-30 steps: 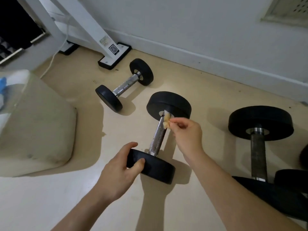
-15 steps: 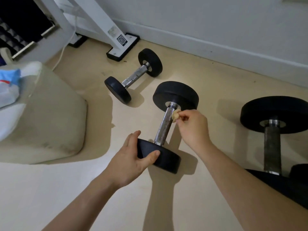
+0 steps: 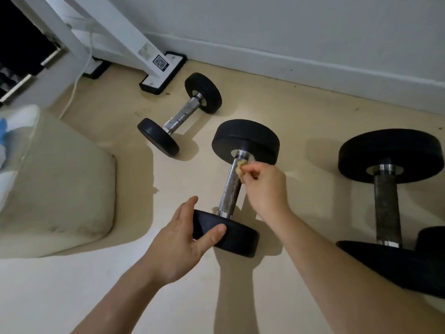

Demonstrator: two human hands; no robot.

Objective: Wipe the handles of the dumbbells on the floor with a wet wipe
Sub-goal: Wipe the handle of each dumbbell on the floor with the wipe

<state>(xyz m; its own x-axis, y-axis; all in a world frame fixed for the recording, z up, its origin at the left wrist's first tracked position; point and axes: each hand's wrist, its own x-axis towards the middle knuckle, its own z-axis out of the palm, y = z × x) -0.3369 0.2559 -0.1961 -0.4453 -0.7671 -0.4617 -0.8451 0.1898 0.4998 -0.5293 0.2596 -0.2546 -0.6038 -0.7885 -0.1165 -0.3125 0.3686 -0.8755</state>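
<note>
A black dumbbell with a knurled chrome handle (image 3: 231,189) lies on the beige floor in the middle. My left hand (image 3: 183,239) grips its near weight plate (image 3: 231,237), thumb on top. My right hand (image 3: 266,186) pinches a small crumpled yellowish wipe (image 3: 240,165) against the handle's far end, just below the far plate (image 3: 245,138). A smaller dumbbell (image 3: 180,116) lies behind to the left. A larger dumbbell with a dark handle (image 3: 387,201) lies at the right.
A beige cushion (image 3: 55,184) fills the left side. A white frame leg on a black foot (image 3: 159,71) and a white cable (image 3: 74,90) stand by the wall's skirting board (image 3: 313,66). Another black weight (image 3: 431,237) shows at the right edge.
My right hand with the wipe has shifted a little along the handle's far end near the plate. My left hand keeps its grip on the near plate. The camera has moved slightly.
</note>
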